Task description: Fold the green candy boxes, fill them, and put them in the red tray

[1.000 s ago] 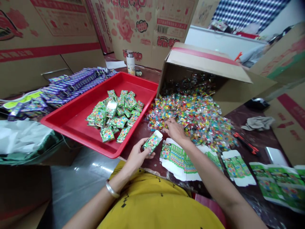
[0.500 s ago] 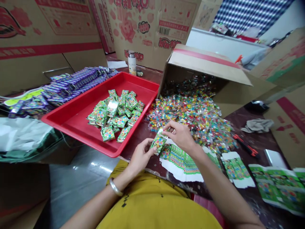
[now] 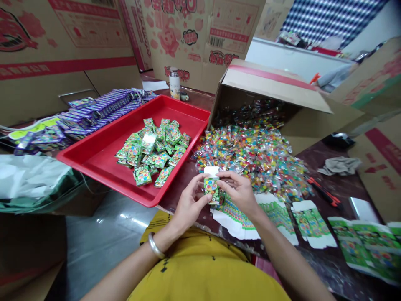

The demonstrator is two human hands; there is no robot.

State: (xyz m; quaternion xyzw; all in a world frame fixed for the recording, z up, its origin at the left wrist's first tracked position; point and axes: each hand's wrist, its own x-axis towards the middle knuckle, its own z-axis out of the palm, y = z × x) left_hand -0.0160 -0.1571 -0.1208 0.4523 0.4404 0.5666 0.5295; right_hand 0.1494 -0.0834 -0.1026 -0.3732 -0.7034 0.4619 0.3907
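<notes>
Upright between my hands is a small green candy box with its white top flap raised. My left hand grips the box's left side, thumb across its front. The fingers of my right hand pinch its upper right edge by the flap. Under and right of my hands lies a fanned row of flat green-and-white cartons. Just behind them spreads a heap of small clear packets of colourful candies, spilling from a cardboard box tipped on its side.
Left of my hands a red tray bears a pile of green candy boxes. Purple boxes stand in rows beyond it. A flask is at the back. A red-and-black tool, a cloth and more cartons lie right.
The candy box has turned from tilted to upright, its flap now standing up. My right hand has moved down from above the flap to the box's right edge.
</notes>
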